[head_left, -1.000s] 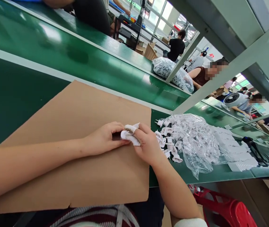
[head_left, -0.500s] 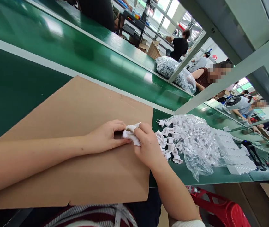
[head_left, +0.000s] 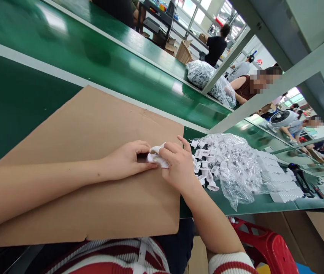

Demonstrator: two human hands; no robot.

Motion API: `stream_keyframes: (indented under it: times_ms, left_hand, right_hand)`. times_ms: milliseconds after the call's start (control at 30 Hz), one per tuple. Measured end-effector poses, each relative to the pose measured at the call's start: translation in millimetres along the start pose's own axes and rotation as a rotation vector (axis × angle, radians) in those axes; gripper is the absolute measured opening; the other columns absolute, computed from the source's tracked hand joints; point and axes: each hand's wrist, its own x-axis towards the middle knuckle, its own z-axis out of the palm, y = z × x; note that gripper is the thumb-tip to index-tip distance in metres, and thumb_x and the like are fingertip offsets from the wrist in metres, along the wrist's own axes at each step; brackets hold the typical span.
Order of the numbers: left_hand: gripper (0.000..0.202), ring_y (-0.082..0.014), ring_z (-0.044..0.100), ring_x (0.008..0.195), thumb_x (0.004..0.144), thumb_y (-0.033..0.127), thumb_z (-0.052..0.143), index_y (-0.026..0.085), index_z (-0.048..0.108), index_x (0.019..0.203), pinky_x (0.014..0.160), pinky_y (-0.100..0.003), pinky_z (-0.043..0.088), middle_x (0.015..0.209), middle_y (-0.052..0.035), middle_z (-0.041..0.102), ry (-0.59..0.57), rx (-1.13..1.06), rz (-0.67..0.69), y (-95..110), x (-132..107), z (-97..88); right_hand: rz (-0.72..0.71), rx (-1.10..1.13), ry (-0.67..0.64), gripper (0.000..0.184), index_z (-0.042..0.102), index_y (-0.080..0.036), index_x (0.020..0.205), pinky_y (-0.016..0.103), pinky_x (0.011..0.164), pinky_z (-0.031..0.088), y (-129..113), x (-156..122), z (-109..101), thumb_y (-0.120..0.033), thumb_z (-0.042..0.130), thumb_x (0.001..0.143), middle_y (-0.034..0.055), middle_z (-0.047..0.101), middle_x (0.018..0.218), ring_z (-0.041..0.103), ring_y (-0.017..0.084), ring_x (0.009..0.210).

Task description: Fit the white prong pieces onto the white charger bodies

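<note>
Over the cardboard sheet, my left hand pinches a small white plastic piece between thumb and fingers. Most of that piece is covered, so its exact kind is unclear. My right hand holds a folded white cloth against the piece, its fingers bent round the cloth and one finger raised. Close to the right of my right hand lie loose white plugs with pins, spilling from a clear plastic bag.
Beyond the bag are rows of white plastic parts and a black object. A green conveyor belt runs behind the cardboard. A metal post rises at the right. Below stands a red stool. Co-workers sit further off.
One finger of my right hand has lifted off the cloth and now points up. Both hands stay together at the white piece. The view has shifted slightly.
</note>
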Motion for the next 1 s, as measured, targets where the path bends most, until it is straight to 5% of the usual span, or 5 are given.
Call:
stream_keyframes:
  times_ms: [433,600,733,833,1000]
  left_hand:
    - [0.042,-0.0259,0.067,0.093,0.088,0.063,0.066,0.022,0.071,0.094,0.084,-0.035,0.054,0.097,-0.0045,0.071,0.042,0.066,0.023,5.9,-3.9,7.5]
    - [0.045,-0.0281,0.069,0.096,0.088,0.062,0.066,0.021,0.07,0.106,0.086,-0.038,0.056,0.104,-0.0064,0.074,-0.021,0.06,-0.01,10.9,0.6,6.0]
    - [0.05,-0.0277,0.071,0.089,0.082,0.06,0.071,0.019,0.07,0.112,0.077,-0.036,0.058,0.101,-0.0064,0.076,-0.099,0.022,-0.131,6.1,37.7,-10.8]
    - [0.05,-0.0279,0.071,0.092,0.076,0.055,0.073,0.019,0.071,0.11,0.082,-0.035,0.056,0.102,-0.0057,0.077,0.125,0.205,-0.204,-9.7,87.9,-37.2]
    - [0.044,-0.0359,0.066,0.111,0.079,0.041,0.071,0.016,0.067,0.115,0.097,-0.043,0.049,0.115,-0.0134,0.073,0.457,0.431,-0.342,-43.6,160.6,-88.9]
  right_hand:
    - [0.074,0.114,0.108,0.023,0.069,-0.025,0.099,0.04,0.124,0.023,-0.7,-11.1,17.6,-0.013,0.059,0.081,0.0006,0.067,0.092,0.063,0.017,0.089]
    - [0.155,0.354,0.163,0.03,0.066,-0.023,0.119,0.036,0.108,0.045,8.5,-11.1,23.2,-0.02,0.063,0.089,0.0036,0.072,0.102,0.066,0.019,0.096]
    - [0.258,0.485,0.242,0.067,0.04,-0.022,0.154,0.037,0.101,0.052,19.6,-10.3,27.4,-0.032,0.066,0.094,0.011,0.067,0.127,0.064,0.023,0.114]
    - [0.318,0.396,0.207,0.075,0.033,-0.018,0.159,0.044,0.104,0.051,23.8,-10.7,28.1,-0.033,0.066,0.094,0.0176,0.056,0.138,0.057,0.029,0.126]
    - [0.293,0.288,0.014,0.07,0.037,-0.02,0.158,0.045,0.108,0.049,21.5,-12.6,22.8,-0.026,0.064,0.094,0.0153,0.056,0.136,0.056,0.03,0.128]
